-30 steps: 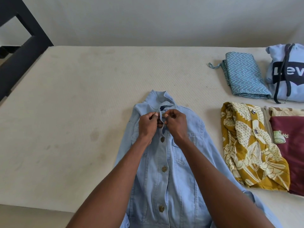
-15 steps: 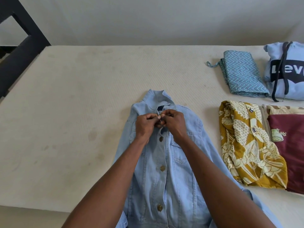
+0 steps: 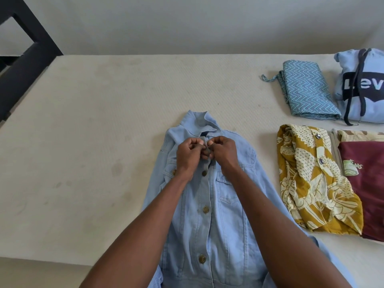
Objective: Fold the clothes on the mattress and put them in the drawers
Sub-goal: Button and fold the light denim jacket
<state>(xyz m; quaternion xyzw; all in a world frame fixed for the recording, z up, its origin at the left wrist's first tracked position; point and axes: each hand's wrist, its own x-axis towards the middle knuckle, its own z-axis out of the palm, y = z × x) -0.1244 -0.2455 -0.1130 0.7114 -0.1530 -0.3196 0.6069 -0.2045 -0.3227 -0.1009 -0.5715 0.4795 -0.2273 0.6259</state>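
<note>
A light blue denim jacket [image 3: 209, 204] is laid front-up on the cream mattress [image 3: 104, 142], in the lower middle of the frame, with its collar pointed toward the top of the frame and its hem cut off by the lower edge. Three brass buttons are seen fastened down the placket below the hands. The left hand [image 3: 188, 155] and the right hand [image 3: 223, 152] are brought together at the top of the placket, just under the collar. Both are curled tightly, and the placket edge is pinched between thumbs and forefingers on each side; whether the top button is through its hole cannot be told, since it is covered by the fingers. At the right of the frame, well apart from the jacket, folded clothes are laid out: a mustard patterned garment [image 3: 311, 183], a maroon garment [image 3: 367, 183] touching it, and above them a blue zigzag cloth [image 3: 305, 92] beside a pale blue hoodie [image 3: 361, 84]
</note>
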